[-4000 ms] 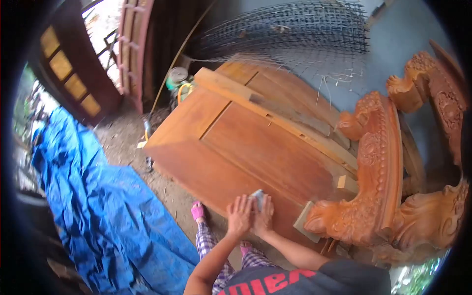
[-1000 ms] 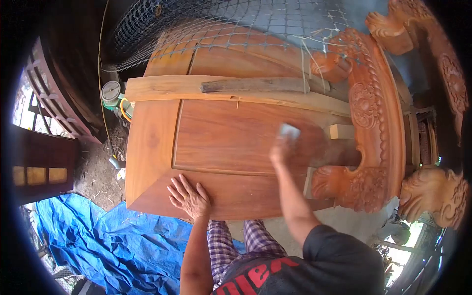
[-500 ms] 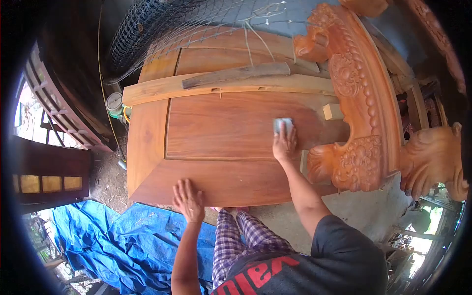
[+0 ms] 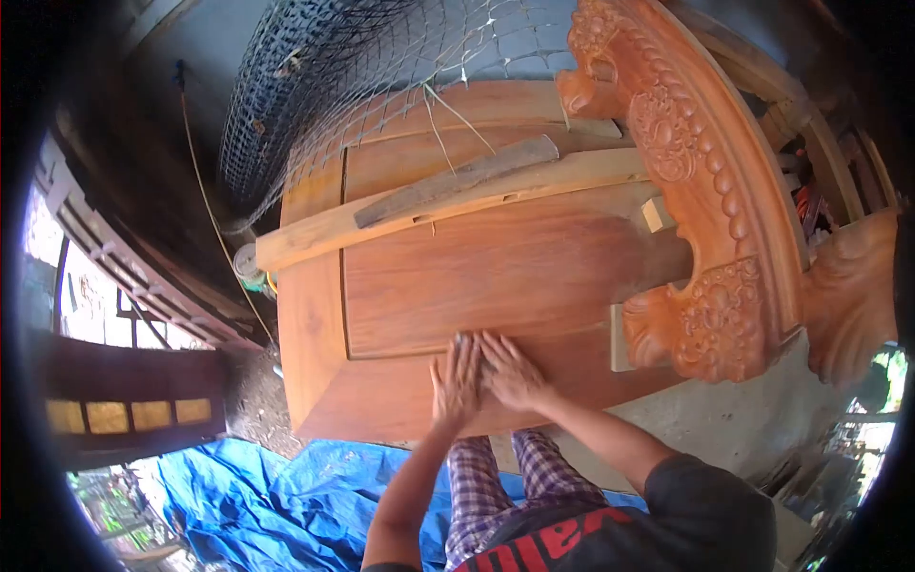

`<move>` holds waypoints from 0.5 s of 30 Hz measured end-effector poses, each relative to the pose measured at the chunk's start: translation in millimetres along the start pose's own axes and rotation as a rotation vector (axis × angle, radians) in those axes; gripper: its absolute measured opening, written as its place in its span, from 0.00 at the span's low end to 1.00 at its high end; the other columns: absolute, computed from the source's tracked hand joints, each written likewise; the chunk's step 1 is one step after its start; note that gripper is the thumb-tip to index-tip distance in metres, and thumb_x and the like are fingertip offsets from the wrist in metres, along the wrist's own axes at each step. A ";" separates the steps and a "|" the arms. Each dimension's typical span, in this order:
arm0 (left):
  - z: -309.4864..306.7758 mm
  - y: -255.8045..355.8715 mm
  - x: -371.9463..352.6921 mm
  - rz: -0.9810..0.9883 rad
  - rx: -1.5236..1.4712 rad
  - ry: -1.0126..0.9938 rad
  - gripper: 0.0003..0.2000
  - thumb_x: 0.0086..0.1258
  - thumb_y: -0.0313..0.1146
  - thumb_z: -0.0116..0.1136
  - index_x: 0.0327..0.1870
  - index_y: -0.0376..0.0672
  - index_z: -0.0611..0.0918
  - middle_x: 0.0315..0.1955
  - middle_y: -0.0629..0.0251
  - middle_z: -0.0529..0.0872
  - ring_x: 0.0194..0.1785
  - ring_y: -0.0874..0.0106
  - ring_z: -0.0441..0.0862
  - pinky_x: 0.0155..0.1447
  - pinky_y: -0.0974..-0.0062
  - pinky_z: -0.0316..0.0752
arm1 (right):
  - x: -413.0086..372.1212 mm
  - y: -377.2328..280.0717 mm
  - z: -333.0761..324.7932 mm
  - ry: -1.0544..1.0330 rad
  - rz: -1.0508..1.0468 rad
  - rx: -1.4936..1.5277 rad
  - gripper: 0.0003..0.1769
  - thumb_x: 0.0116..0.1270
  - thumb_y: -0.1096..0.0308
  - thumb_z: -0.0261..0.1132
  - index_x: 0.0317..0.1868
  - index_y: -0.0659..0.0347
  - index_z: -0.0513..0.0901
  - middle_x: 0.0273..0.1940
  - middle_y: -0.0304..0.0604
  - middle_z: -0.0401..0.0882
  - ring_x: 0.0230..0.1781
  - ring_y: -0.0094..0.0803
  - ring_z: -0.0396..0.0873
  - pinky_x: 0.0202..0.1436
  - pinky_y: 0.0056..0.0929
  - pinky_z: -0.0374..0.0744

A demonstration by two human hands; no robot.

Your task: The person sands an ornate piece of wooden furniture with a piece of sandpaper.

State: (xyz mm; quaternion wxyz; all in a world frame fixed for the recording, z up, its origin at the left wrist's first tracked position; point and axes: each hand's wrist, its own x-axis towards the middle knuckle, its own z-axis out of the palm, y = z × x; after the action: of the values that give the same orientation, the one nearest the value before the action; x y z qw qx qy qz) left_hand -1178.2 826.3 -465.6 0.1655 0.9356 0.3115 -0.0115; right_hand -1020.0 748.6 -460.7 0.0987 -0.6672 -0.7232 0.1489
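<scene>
Both my hands are on the near part of a reddish-brown wooden panel (image 4: 400, 391), side by side with fingertips close together. My left hand (image 4: 456, 383) lies flat with its fingers stretched forward. Against it, my right hand (image 4: 515, 375) presses down, angled to the left. A small bit of a grey pad (image 4: 463, 337) shows at the fingertips between the hands; the rest is hidden under the fingers.
A pale wooden beam (image 4: 315, 234) crosses the panel, with a dark wood strip (image 4: 457, 178) on it. Carved orange wood (image 4: 715, 286) stands at the right, near a small wood block (image 4: 657, 214). Netting (image 4: 367, 114) hangs behind; blue tarp (image 4: 238, 496) covers floor at lower left.
My right hand has come back from the panel's right part toward me and left, with the pad now mostly hidden. My left hand has moved right, beside it. The view has shifted.
</scene>
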 end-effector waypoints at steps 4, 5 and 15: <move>-42.3 -67.9 131.9 -0.007 0.322 0.055 0.35 0.79 0.51 0.47 0.82 0.47 0.56 0.82 0.66 0.52 0.84 0.53 0.46 0.78 0.36 0.42 | 143.5 42.7 -38.0 0.188 0.204 -0.065 0.29 0.73 0.61 0.58 0.72 0.60 0.71 0.79 0.63 0.52 0.81 0.58 0.49 0.82 0.56 0.49; -63.3 -69.4 149.0 -0.146 0.211 0.042 0.34 0.79 0.51 0.47 0.81 0.47 0.58 0.82 0.65 0.54 0.84 0.52 0.46 0.78 0.37 0.43 | 160.9 45.5 -30.9 0.418 0.300 0.052 0.30 0.73 0.62 0.59 0.73 0.60 0.69 0.79 0.64 0.51 0.81 0.59 0.50 0.82 0.57 0.50; -68.6 -142.3 -68.5 -0.612 -0.064 0.025 0.42 0.72 0.59 0.55 0.81 0.48 0.58 0.82 0.54 0.52 0.83 0.47 0.44 0.78 0.38 0.43 | 27.2 124.5 -59.0 0.200 0.632 -0.278 0.30 0.78 0.55 0.53 0.76 0.58 0.64 0.78 0.65 0.52 0.79 0.63 0.52 0.79 0.62 0.53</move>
State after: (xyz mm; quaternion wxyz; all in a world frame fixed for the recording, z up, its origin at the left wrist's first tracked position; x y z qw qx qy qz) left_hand -1322.5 915.2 -435.3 0.1801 0.7928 0.5809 -0.0395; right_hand -885.9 788.7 -450.2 0.0261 -0.8762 -0.4811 0.0062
